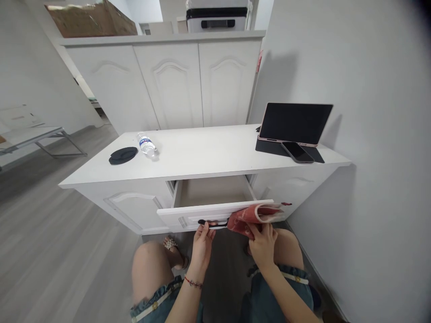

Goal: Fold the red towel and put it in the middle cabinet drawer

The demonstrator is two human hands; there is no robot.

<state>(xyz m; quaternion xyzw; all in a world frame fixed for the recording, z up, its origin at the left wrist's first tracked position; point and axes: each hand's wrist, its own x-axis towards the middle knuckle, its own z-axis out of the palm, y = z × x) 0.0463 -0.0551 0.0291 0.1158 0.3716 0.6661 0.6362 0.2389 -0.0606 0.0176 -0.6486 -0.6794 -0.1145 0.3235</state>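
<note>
The white drawer (183,211) in the low cabinet is pulled out, and its pale inside shows nothing lying in the visible part. My left hand (203,237) has its fingers closed around the left part of the drawer's black handle (220,224). My right hand (263,242) grips a folded red cloth (243,220) with a whitish inner side, held in front of the drawer's right end. The cloth covers the handle's right end and part of the drawer front.
On the white cabinet top (202,150) lie a clear plastic bottle (147,146) and a round black item (123,155) at left. A tablet (295,123) stands at right, with a phone (297,152) on a dark mat (269,146). My knees flank the drawer; a wall (387,157) rises at right.
</note>
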